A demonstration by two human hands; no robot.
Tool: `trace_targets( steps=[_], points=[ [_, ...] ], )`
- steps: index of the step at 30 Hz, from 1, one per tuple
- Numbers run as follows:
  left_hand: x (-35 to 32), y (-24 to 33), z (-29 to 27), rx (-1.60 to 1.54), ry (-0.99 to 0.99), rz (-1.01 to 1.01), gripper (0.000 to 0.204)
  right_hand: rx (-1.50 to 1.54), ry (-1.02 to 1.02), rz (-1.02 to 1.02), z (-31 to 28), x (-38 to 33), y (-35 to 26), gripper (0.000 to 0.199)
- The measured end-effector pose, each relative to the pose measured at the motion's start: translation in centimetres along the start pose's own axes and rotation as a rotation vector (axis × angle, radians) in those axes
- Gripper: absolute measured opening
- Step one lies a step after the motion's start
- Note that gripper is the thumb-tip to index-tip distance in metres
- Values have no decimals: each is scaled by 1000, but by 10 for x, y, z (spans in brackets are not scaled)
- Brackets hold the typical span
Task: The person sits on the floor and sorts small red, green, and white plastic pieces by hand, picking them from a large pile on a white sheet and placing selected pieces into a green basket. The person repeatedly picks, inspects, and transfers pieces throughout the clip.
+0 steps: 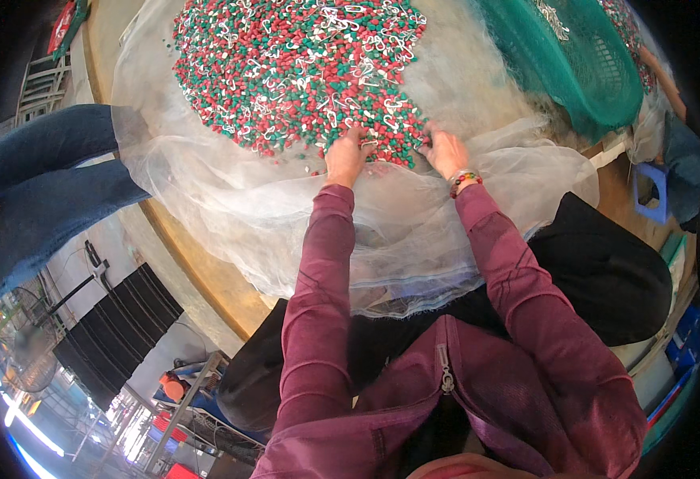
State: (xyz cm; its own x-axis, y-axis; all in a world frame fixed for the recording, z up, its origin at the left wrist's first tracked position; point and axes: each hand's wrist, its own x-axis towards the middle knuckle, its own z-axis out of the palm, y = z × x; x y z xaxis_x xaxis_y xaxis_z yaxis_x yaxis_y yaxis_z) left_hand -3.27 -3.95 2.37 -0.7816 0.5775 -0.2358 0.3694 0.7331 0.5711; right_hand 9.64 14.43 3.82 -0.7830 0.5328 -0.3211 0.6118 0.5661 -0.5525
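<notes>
A broad pile of small red, green and white pieces (286,80), mixed with white looped clips (348,12), lies on sheer white netting (478,96). My left hand (345,158) is at the pile's near edge, fingers curled in among the pieces; whatever they grip is too small to make out. To its right, my right hand (446,153), with a beaded bracelet (466,182) at the wrist, has its fingers pinched together beside the same edge. What sits between those fingertips cannot be told. A few loose pieces lie between the two hands.
At the upper right stands a green mesh basket (605,88) with green netting and white clips. Another person's jeans-clad legs (55,176) are at the left, and a second person's arm (663,84) shows at the far right near a blue stool (651,193).
</notes>
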Motion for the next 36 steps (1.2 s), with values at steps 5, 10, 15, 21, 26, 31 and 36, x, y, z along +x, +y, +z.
trace_targets(
  steps=[5,10,15,21,26,31,36],
  points=[
    [0,-3,9,173,-86,-93,26,2,-85,-67,12,8,-12,21],
    [31,-7,-51,-636,139,-244,24,413,38,-137,-11,48,-40,15],
    [29,24,-78,-1618,-241,-118,19,1309,-433,87,-48,62,-28,14],
    [43,51,-27,-573,-231,-2,25,1451,-397,20,-70,45,-4,14],
    [51,36,6,180,-139,199,26,1380,-412,-84,-81,61,-20,22],
    [58,-1,-39,-373,51,-39,21,589,-160,-115,-39,97,-43,23],
    [24,-19,-91,-1702,-39,-191,23,-108,-32,-116,12,84,-45,21]
  ],
)
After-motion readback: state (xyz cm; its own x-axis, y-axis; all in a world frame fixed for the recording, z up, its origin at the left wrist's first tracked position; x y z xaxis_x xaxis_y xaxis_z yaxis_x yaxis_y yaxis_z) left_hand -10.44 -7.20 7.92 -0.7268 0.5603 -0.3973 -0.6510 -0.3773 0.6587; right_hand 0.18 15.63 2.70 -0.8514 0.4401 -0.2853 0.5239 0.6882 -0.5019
